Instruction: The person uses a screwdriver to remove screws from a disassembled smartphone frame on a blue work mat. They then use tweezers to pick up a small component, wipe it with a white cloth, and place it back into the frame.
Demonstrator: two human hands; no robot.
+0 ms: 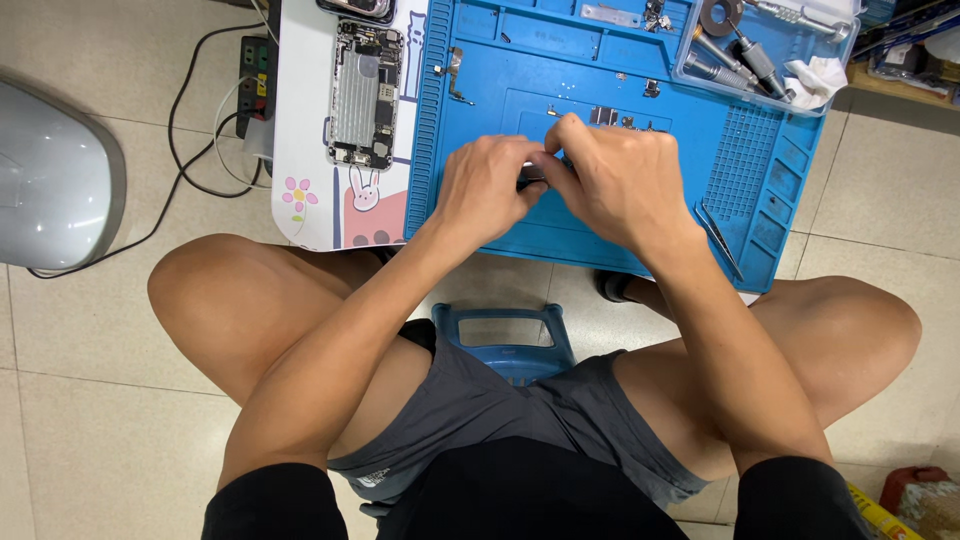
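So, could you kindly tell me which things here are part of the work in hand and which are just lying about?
In use:
- left hand and right hand, fingers pinching a small dark part
- blue work mat beneath them

Lying about:
- opened phone on the white board
- tweezers at the mat's right
- clear tray of metal tools
- power strip on the floor

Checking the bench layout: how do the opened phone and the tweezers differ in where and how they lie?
The opened phone lies on the white cartoon-printed mat, left of the left hand; the tweezers lie on the blue work mat, beside the right hand. The phone is broad and square to the mat; the tweezers are thin and slanted. Neither is being touched.
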